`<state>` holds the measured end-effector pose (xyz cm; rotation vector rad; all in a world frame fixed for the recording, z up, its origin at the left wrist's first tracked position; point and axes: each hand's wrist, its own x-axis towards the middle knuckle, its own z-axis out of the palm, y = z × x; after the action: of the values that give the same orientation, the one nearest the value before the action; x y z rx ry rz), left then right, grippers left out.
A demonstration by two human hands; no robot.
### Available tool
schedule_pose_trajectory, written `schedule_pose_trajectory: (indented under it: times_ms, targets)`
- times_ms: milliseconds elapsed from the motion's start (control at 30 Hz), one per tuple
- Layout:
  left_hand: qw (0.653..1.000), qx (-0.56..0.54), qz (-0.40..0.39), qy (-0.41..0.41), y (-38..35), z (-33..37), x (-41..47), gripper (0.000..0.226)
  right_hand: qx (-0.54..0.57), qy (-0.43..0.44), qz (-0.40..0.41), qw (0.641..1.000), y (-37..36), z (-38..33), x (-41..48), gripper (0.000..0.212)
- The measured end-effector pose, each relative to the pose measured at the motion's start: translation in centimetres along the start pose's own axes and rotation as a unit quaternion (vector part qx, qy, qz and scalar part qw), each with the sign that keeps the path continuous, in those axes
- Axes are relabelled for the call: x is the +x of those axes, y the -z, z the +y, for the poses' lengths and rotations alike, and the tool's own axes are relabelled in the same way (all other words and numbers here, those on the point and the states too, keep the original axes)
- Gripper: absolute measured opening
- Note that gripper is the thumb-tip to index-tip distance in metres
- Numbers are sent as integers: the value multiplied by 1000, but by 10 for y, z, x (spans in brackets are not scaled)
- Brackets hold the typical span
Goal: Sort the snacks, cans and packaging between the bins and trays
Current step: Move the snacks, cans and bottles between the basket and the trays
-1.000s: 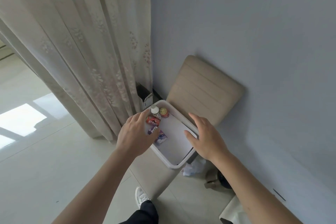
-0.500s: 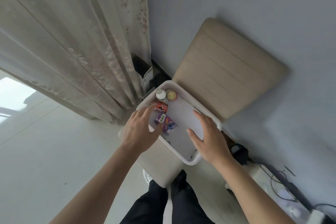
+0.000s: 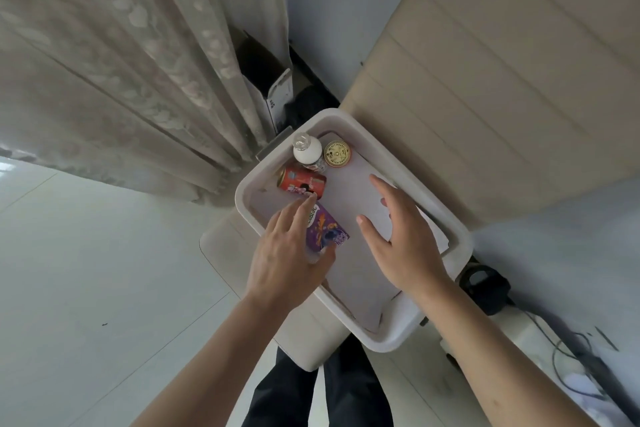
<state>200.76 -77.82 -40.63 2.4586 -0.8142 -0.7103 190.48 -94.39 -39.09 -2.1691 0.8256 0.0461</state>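
Note:
A white tray (image 3: 446, 218) rests on a beige chair seat. At its far end stand a white bottle (image 3: 306, 151) and a gold-lidded can (image 3: 337, 153). A red can (image 3: 302, 182) lies on its side just in front of them. A purple snack pack (image 3: 327, 230) lies nearer me. My left hand (image 3: 289, 253) reaches into the tray over the purple pack, thumb against its near end and fingertips near the red can. My right hand (image 3: 401, 236) hovers open, fingers spread, over the tray's bare white floor.
The beige chair back (image 3: 485, 62) rises behind the tray. A patterned curtain (image 3: 121, 62) hangs at the left, with an open cardboard box (image 3: 273, 87) behind it. Cables and a dark object (image 3: 485, 288) lie on the floor at the right. My legs show below.
My view has dropped closer over the tray. Both hands have moved from the tray's rim to inside it, the left one settling onto the purple pack.

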Motion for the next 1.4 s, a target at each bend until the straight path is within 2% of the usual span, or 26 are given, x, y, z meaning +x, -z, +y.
schedule_pose_trajectory:
  times_ms: [333,467,600,900,1133,1400]
  targets:
    - [996,75,6,42,-61,-17,38,103,19,112,70,991,-33,41,72,62]
    - [990,131,15,49,-72,-15,44,105,28,153,67,986,-46,53,94,62]
    - [986,158,-11,53,-77,-17,45,109,28,175,43,983,-58,61,108,60]
    - [977,169,-92,89,-74,-15,48,114,33,165,32,985,-73,66,125,51]
    - [983,151,-79,69,-76,-20,49,117,42,180,52,981,-72,55,139,40]
    - [985,137,-84,57,-71,-19,47,109,60,179,44,981,-69,51,138,38]
